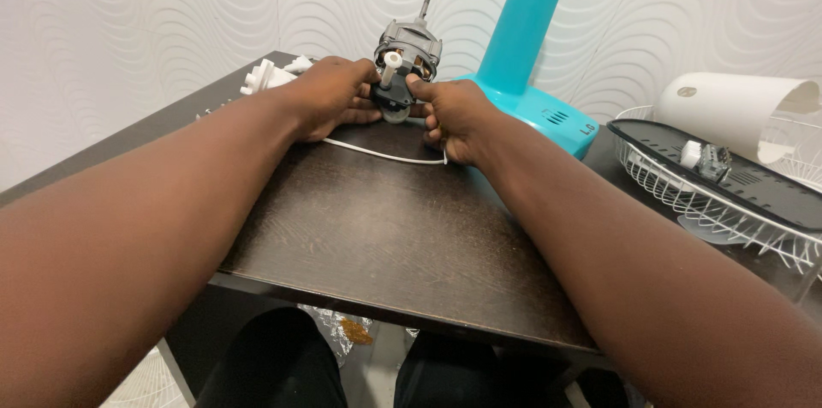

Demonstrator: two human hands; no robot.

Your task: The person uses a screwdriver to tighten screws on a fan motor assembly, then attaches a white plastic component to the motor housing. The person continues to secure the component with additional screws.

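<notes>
A single fan motor point(408, 53) stands at the upper middle of the frame, near the far edge of the counter point(385, 228), its metal shaft pointing up and away and a short white spindle sticking up from its near side. Both hands close on its dark lower end: the left hand point(330, 95) wraps in from the left with fingers curled against the base, and the right hand point(454, 117) grips from the right, thumb pressed onto the dark part, fingers folded under. One thin white cable point(381, 154) runs across the counter just below the hands, from under the left to beneath the right.

The counter is dark brown wood grain, matte, its near edge crossing the lower middle of the frame. Behind it the wall point(128, 23) is white with a raised wavy pattern.

Just left of the left hand lies one white plastic part point(270, 76), ribbed. Right of the motor rises one turquoise fan stand point(531, 40), its column leaning up out of the top of the frame from a turquoise base. At the right edge sits one white wire fan guard point(728, 211), lying like a basket; across it rests a dark grey slotted cover point(762, 190) carrying a small white-and-grey switch block point(706, 157). Behind it lies one white housing shell point(736, 108). Below the counter, crumpled clear plastic point(342, 327) shows between the person's knees.
</notes>
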